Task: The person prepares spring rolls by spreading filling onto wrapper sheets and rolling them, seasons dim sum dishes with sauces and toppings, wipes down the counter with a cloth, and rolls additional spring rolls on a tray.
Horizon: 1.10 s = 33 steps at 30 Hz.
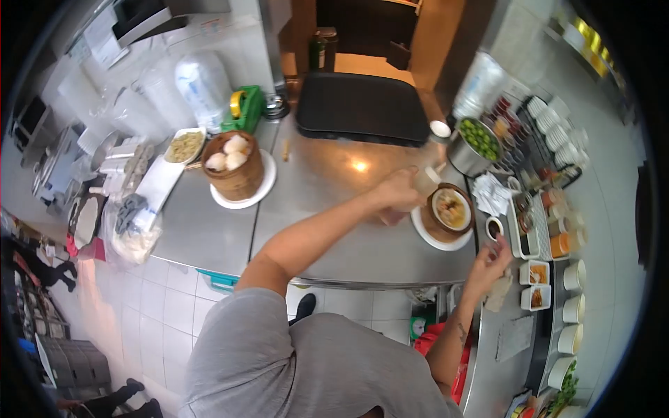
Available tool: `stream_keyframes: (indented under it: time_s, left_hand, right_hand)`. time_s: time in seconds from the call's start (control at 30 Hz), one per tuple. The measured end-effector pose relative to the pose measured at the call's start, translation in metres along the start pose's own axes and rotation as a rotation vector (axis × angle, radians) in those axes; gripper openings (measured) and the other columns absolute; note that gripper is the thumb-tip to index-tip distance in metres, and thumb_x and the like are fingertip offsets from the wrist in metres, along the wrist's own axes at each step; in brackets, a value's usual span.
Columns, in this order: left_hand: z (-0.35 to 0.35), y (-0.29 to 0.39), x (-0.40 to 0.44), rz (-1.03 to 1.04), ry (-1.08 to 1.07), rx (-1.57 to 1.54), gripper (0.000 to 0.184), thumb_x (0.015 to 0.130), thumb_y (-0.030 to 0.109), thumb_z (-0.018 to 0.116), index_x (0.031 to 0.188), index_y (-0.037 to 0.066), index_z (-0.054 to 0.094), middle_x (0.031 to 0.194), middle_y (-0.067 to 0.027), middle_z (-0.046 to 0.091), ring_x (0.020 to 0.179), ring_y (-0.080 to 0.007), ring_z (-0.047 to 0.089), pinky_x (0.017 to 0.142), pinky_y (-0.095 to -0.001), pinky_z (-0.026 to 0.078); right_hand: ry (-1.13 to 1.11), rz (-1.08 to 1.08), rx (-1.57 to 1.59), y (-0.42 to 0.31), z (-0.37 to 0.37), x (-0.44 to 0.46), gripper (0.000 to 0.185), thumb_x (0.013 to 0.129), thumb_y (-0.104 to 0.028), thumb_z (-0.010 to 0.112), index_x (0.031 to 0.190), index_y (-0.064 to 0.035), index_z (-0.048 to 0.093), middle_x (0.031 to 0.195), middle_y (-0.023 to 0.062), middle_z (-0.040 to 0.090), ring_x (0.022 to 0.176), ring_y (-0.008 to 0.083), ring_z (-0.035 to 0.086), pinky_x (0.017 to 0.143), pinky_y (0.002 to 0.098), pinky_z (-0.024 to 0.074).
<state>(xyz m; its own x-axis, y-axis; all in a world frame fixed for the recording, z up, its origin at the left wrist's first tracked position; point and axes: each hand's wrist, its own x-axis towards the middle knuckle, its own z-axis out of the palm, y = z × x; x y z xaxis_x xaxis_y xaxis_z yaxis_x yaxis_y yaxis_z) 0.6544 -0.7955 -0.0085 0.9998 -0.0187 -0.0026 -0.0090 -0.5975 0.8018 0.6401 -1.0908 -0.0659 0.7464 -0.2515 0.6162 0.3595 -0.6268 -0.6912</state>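
My left hand [396,194] is closed around a pale squeeze bottle [427,181], tilted beside the right bamboo steamer [437,226]. Inside that steamer is a round dish of food [451,209], and a white plate [446,242] lies under it. With fingers bent, my right hand [490,263] touches or nearly touches a small cup of dark sauce [494,228]; whether it grips the cup is unclear. Another bamboo steamer [237,182], holding several white buns [232,154], stands on a white plate [267,182] at the left.
A black tray [361,108] lies at the counter's back. Right of it are a metal pot of green pieces [477,141], crumpled paper [492,194] and sauce bottles [563,244]. A green tape dispenser [244,110] and a noodle dish [185,147] are at the left.
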Motion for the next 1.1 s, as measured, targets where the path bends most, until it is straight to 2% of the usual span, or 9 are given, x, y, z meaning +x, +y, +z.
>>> stream_keyframes:
  time_s: [0.13, 0.17, 0.27, 0.33, 0.4, 0.5, 0.63, 0.87, 1.1]
  left_hand:
    - [-0.082, -0.029, -0.059, 0.126, 0.258, -0.175, 0.059, 0.066, 0.03, 0.075, 0.114, 0.0, 0.058, 0.103, -0.0201, 0.067, 0.1, -0.0305, 0.066, 0.088, -0.0412, 0.05]
    - [-0.122, -0.025, -0.085, 0.052, 0.218, -0.077, 0.058, 0.067, 0.03, 0.076, 0.114, 0.001, 0.059, 0.102, -0.0196, 0.067, 0.099, -0.0313, 0.065, 0.088, -0.0411, 0.05]
    - [-0.225, -0.043, -0.15, 0.072, 0.307, 0.52, 0.056, 0.065, 0.033, 0.078, 0.111, 0.005, 0.062, 0.1, -0.0175, 0.068, 0.095, -0.0335, 0.066, 0.086, -0.0398, 0.052]
    - [-0.275, -0.045, -0.182, -0.167, 0.226, 0.969, 0.058, 0.064, 0.034, 0.078, 0.113, 0.007, 0.063, 0.101, -0.0152, 0.068, 0.098, -0.033, 0.064, 0.088, -0.0431, 0.05]
    - [-0.308, -0.066, -0.201, -0.243, 0.059, 1.295, 0.055, 0.066, 0.035, 0.077, 0.113, 0.009, 0.066, 0.104, -0.0127, 0.069, 0.106, -0.0295, 0.062, 0.091, -0.0464, 0.046]
    - [-0.337, -0.082, -0.194, -0.442, -0.246, 1.426, 0.044, 0.072, 0.034, 0.072, 0.111, 0.012, 0.07, 0.107, -0.0115, 0.068, 0.111, -0.0274, 0.059, 0.097, -0.0483, 0.042]
    - [-0.342, -0.112, -0.174, -0.41, -0.059, 1.42, 0.034, 0.078, 0.03, 0.064, 0.107, 0.014, 0.071, 0.11, -0.0104, 0.067, 0.112, -0.027, 0.058, 0.099, -0.0457, 0.041]
    - [-0.343, -0.106, -0.207, -0.346, 0.011, 1.267, 0.043, 0.071, 0.026, 0.069, 0.112, 0.012, 0.068, 0.113, -0.0109, 0.066, 0.116, -0.031, 0.057, 0.099, -0.0514, 0.041]
    - [-0.369, -0.116, -0.228, -0.355, 0.221, 0.709, 0.052, 0.063, 0.023, 0.075, 0.11, 0.004, 0.064, 0.101, -0.0219, 0.068, 0.099, -0.038, 0.064, 0.086, -0.0437, 0.05]
  right_hand:
    - [-0.471, 0.234, 0.819, -0.108, 0.107, -0.023, 0.021, 0.094, -0.009, 0.061, 0.114, -0.0038, 0.06, 0.098, 0.0045, 0.063, 0.083, 0.011, 0.06, 0.074, 0.026, 0.0493]
    - [-0.668, 0.242, 0.83, -0.142, 0.128, -0.026, 0.021, 0.095, -0.01, 0.06, 0.114, -0.0034, 0.06, 0.094, 0.0049, 0.063, 0.079, 0.0108, 0.06, 0.069, 0.0254, 0.0497]
    - [-1.128, 0.306, 0.786, -0.234, 0.207, -0.045, 0.022, 0.098, -0.015, 0.057, 0.116, -0.0016, 0.059, 0.083, 0.0053, 0.065, 0.068, 0.0106, 0.062, 0.058, 0.0245, 0.0508]
    - [-1.31, 0.309, 0.646, -0.286, 0.257, -0.063, 0.028, 0.098, -0.02, 0.056, 0.117, -0.0001, 0.059, 0.08, 0.0072, 0.065, 0.063, 0.0122, 0.063, 0.051, 0.024, 0.0496]
    - [-1.452, 0.2, 0.54, -0.315, 0.304, -0.078, 0.032, 0.095, -0.024, 0.057, 0.113, 0.0027, 0.06, 0.077, 0.0108, 0.067, 0.057, 0.0163, 0.066, 0.047, 0.0265, 0.0512]
    - [-1.607, 0.079, 0.171, -0.356, 0.337, -0.084, 0.035, 0.089, -0.022, 0.059, 0.108, 0.0073, 0.061, 0.074, 0.0152, 0.068, 0.054, 0.0197, 0.067, 0.043, 0.0311, 0.0534]
    - [-1.615, 0.008, 0.109, -0.357, 0.356, -0.085, 0.033, 0.084, -0.018, 0.06, 0.097, 0.0125, 0.062, 0.068, 0.0171, 0.067, 0.053, 0.0208, 0.068, 0.042, 0.0328, 0.0546]
    - [-1.497, -0.08, 0.093, -0.369, 0.354, -0.074, 0.032, 0.081, -0.021, 0.061, 0.084, 0.0106, 0.065, 0.058, 0.0125, 0.063, 0.046, 0.0183, 0.062, 0.04, 0.0319, 0.0504]
    - [-1.391, 0.056, 0.142, -0.366, 0.342, -0.026, 0.026, 0.082, -0.015, 0.059, 0.08, 0.0105, 0.064, 0.057, 0.0127, 0.062, 0.043, 0.0159, 0.057, 0.038, 0.0283, 0.0442]
